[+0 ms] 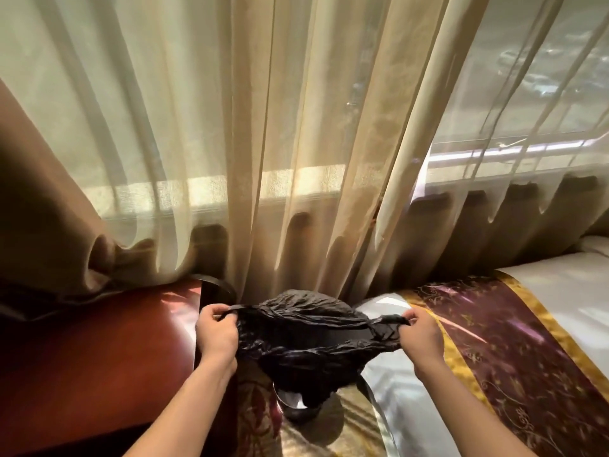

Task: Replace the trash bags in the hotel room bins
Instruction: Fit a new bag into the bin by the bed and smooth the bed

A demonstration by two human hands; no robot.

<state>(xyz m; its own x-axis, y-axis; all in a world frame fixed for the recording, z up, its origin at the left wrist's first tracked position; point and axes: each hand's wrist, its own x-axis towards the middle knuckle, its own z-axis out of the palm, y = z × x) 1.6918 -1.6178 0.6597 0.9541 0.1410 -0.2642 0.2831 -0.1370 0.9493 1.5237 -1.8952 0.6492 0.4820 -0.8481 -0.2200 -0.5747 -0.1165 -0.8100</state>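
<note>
Between the fingers (216,312), black trash bag (290,308)

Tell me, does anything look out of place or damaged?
The thick brown curtain bunches up on the back of the red-brown wooden table, at the left, instead of hanging free. The crumpled black plastic bag shows no tear.

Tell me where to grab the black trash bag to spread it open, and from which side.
Take the trash bag by its rim at the two opposite ends, one hand from each side, as the left hand and right hand do. The rim forms taut strips there; the middle is loose and crumpled.
</note>
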